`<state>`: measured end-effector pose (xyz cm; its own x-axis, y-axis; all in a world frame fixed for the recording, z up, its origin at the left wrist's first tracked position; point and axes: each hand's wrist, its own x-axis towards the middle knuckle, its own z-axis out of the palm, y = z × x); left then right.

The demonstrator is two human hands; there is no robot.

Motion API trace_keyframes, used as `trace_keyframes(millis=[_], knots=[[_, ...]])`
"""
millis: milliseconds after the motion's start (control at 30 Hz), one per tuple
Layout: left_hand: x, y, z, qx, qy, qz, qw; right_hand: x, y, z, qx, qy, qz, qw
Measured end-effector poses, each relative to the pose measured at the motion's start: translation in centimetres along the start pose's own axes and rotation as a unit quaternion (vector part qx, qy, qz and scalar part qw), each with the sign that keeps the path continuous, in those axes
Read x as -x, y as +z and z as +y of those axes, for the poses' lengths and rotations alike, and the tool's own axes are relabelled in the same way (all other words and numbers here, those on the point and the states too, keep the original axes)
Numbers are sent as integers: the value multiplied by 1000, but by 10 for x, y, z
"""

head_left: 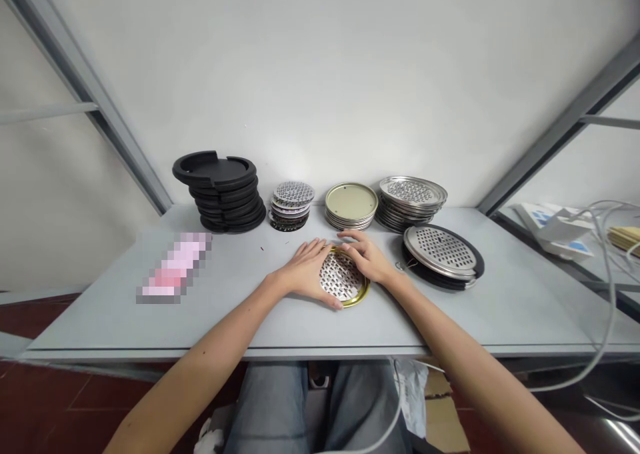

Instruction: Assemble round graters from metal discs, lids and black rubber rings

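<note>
On the grey table lies a round gold-rimmed tin plate (360,297) with a patterned grey-and-white disc (341,277) inside its rim. My left hand (307,273) wraps the plate's left side, its thumb on the front rim and its fingers toward the back. From the right, my right hand (367,257) curves over the far and right rim, fingers bent onto it. Parts of the rim are hidden under both hands. Behind them stand a stack of gold-coloured tin plates (351,201) and a smaller stack of patterned discs (294,193).
Black rings and trays (220,187) are stacked at the back left. Silver perforated plates (413,193) are piled at the back right, with another perforated plate pile (445,251) nearer. A blurred pink item (175,267) lies left. White cables (611,294) hang at the right edge.
</note>
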<state>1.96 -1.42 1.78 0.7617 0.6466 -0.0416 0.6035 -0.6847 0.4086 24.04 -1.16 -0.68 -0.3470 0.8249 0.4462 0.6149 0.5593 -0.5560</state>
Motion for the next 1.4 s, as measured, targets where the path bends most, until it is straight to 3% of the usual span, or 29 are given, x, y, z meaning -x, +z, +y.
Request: trace_keyframes(millis=[200, 433, 533, 700, 833, 967, 1067, 1400], knots=[[1, -1, -3, 15, -8, 7, 1000, 1, -3, -7, 1, 25, 27, 999], [6, -10, -5, 16, -24, 29, 999, 1, 1, 3, 44, 31, 33, 998], [6, -11, -8, 20, -25, 46, 998, 1, -1, 6, 45, 18, 72, 996], [3, -7, -11, 36, -22, 119, 992, 0, -5, 8, 13, 5, 197, 980], [-1, -1, -9, 40, 13, 203, 978, -1, -8, 1, -39, 28, 228, 972], [-7, 4, -3, 81, 68, 288, 952, -3, -7, -20, -249, 37, 192, 949], [-10, 7, 3, 155, 73, 301, 938, -5, -1, -37, -391, 26, 138, 909], [-8, 5, 10, 272, 48, 267, 923, -2, 8, -49, -491, 33, 49, 869]])
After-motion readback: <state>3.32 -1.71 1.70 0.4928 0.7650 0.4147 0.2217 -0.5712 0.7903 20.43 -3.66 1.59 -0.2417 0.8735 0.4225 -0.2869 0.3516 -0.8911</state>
